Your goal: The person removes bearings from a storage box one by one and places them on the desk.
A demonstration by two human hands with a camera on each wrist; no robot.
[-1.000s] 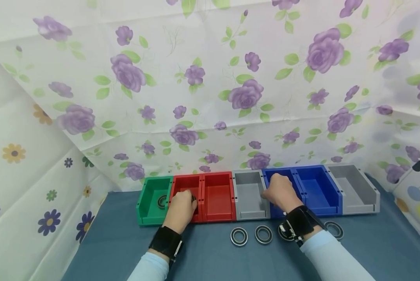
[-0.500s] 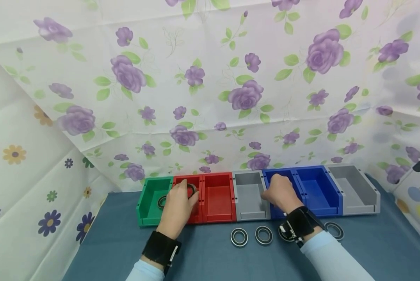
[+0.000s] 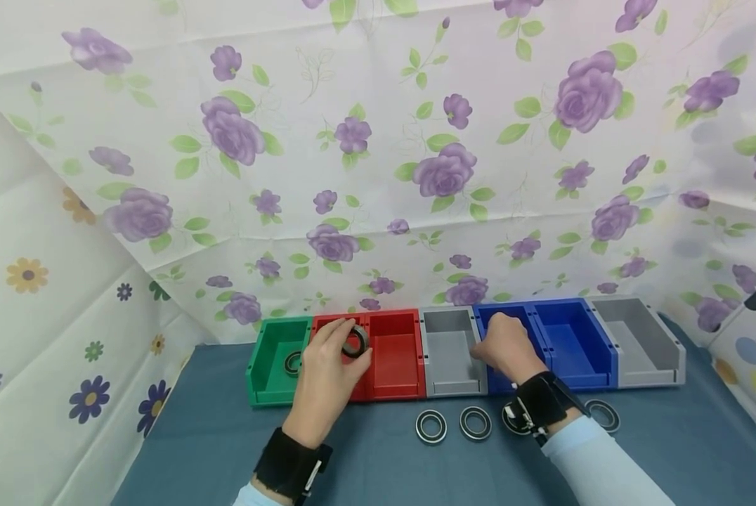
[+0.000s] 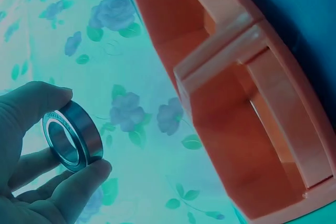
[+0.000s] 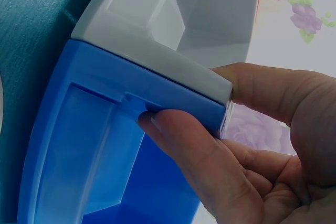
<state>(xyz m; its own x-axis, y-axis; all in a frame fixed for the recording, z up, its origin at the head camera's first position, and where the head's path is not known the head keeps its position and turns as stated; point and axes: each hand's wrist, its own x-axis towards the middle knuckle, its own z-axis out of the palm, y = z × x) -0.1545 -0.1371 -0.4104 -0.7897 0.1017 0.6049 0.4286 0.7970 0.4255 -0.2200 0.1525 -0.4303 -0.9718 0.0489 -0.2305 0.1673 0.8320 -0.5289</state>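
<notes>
In the head view, my left hand holds a ball bearing above the two red bins. The left wrist view shows thumb and fingers pinching this bearing by its outer rim, with nothing touching it below. My right hand is at the joint between the grey bin and the left blue bin. Up close, that hand pinches the adjoining grey wall and blue wall between thumb and finger.
A green bin at the left end holds another bearing. Right of the hand stand a second blue bin and a grey bin. Several bearings lie on the blue cloth before the bins, one partly behind the right wrist.
My left hand has risen out of the left red bin with the bearing and shifted slightly right, its fingers now less bunched. The right hand has kept its place.
</notes>
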